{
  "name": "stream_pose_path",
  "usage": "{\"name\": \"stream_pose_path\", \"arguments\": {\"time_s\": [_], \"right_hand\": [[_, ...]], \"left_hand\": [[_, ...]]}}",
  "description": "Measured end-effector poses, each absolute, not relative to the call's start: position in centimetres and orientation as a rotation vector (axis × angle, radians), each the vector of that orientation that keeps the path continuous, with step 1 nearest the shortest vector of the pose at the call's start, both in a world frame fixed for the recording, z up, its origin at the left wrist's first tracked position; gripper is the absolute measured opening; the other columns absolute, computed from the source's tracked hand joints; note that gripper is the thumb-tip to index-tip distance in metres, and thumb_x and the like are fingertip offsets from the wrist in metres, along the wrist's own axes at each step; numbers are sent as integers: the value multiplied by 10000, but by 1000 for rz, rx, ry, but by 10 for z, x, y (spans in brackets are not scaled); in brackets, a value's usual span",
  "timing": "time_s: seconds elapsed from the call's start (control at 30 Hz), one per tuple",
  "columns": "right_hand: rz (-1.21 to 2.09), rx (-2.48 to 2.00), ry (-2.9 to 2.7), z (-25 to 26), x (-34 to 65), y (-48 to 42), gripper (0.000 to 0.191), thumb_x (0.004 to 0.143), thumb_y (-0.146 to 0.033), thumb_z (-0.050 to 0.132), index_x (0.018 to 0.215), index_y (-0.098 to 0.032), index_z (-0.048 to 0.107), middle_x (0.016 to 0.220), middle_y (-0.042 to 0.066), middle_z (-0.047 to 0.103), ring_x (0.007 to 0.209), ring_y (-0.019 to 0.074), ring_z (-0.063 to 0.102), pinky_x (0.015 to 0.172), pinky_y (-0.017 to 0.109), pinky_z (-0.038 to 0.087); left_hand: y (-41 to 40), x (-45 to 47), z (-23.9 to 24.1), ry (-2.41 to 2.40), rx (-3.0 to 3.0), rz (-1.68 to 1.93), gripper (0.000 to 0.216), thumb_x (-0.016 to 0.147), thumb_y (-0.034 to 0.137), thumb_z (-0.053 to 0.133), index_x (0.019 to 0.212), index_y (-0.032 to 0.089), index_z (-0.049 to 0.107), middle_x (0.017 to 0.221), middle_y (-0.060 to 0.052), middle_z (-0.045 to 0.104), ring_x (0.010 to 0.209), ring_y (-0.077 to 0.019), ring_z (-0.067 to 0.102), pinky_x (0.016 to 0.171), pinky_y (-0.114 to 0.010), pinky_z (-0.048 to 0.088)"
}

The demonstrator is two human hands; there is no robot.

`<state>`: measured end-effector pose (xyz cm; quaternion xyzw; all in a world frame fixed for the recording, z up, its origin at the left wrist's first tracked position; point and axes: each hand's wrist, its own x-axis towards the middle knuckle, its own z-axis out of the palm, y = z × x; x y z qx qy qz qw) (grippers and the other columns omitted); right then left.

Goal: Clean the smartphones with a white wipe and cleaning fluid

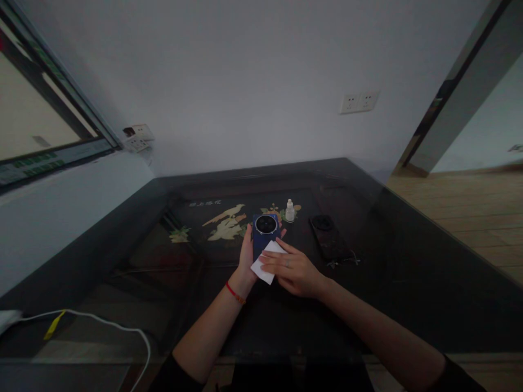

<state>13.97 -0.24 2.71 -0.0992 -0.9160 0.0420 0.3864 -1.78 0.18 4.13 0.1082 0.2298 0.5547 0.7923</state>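
Observation:
A blue smartphone [259,245] with a large round camera ring lies back side up in my left hand [245,256], whose fingers wrap its edges from beneath. My right hand [296,270] presses a folded white wipe [265,268] against the lower part of the phone's back; that part is hidden under it. Just beyond the phone, a small white-capped dropper bottle [290,211] stands upright on the table. To the right rests a black phone case [330,239] with a round camera opening and a strap at its near end.
The glossy black table [368,305] has a bird-and-flower picture [226,223] on its top. A white cable [102,325] with a yellow tag [54,325] crosses the near left. Wall sockets [359,102] are beyond the table, and a window [44,103] is at the left.

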Motion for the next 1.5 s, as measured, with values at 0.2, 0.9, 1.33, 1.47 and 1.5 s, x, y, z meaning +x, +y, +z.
{"name": "stream_pose_path", "arguments": {"time_s": [0.2,0.9,1.33,1.47,1.5], "right_hand": [[76,-196,-2255,27,144,-5,408,833,-75,432,1212,-172,548,1185,100,665,1197,176,555,1129,496,280],[112,-566,-2084,19,161,26,460,840,-36,404,1241,-203,559,1219,90,645,1185,183,568,1099,503,360],[129,-782,-1977,14,162,32,385,860,-91,434,1165,-223,628,1137,63,690,1085,196,636,1042,467,443],[157,-830,-2035,4,157,35,373,855,-94,437,1140,-216,643,1160,71,679,1095,199,631,1034,461,451],[168,-858,-2012,3,157,37,367,863,-100,428,1140,-209,643,1161,76,678,1097,202,630,1025,459,459]], "left_hand": [[1,-23,47,520,295,1188,729,888,626,303,1364,94,447,1177,-151,643,1134,-273,575,994,-423,417],[-8,-7,53,519,225,1084,677,920,594,225,1325,119,486,1126,-149,661,1043,-265,615,951,-460,439],[-5,-6,32,605,189,1030,551,858,560,479,1183,126,577,951,-117,707,832,-239,672,880,-458,488],[-5,-7,35,727,267,1069,464,850,360,565,1260,150,511,966,-95,703,798,-224,682,832,-410,514],[-5,-8,36,749,326,1074,496,815,270,605,1287,178,485,973,-79,701,788,-217,683,824,-405,518]]}}
